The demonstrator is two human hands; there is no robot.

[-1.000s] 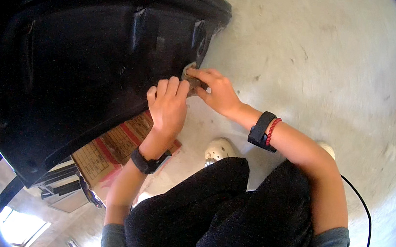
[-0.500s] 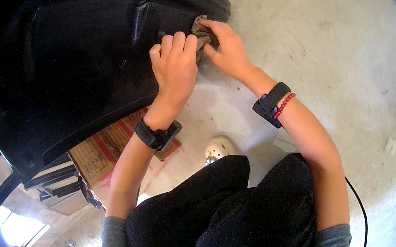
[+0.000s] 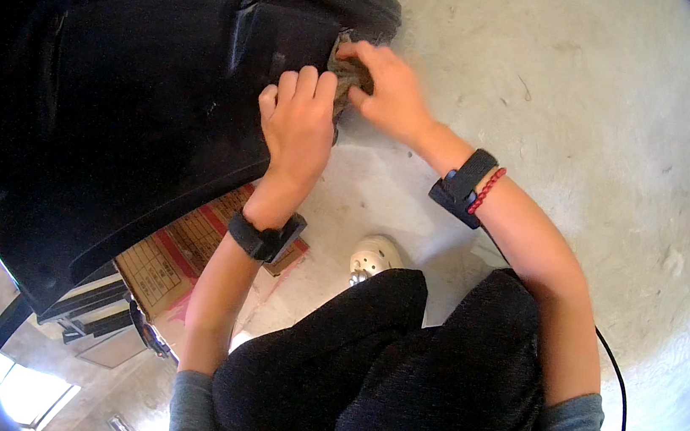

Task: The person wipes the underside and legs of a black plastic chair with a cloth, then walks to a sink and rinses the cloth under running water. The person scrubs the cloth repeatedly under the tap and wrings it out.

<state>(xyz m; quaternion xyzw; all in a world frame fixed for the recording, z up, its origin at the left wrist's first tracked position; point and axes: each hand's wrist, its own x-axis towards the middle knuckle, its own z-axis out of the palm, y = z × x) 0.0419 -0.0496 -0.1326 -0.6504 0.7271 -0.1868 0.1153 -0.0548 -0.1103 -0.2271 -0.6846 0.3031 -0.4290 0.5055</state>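
Note:
A large black plastic car panel (image 3: 136,107) fills the upper left. My left hand (image 3: 297,129) lies flat against the panel's right side, fingers pointing up and close together. My right hand (image 3: 384,92) is closed on a small grey-brown abrasive pad (image 3: 346,75) and presses it onto the panel's upper right corner, just right of my left fingertips. Both wrists carry black bands; the right one also has a red cord.
A flattened cardboard box (image 3: 179,252) with red stripes lies on the concrete floor (image 3: 594,125) under the panel. My black-trousered knees (image 3: 412,376) are at the bottom, a pale shoe (image 3: 372,257) beside them. A black cable (image 3: 617,400) runs at the right.
Both hands have moved up along the panel's right edge toward its top corner, the right hand carrying the pad with it. The view has shifted closer to the panel.

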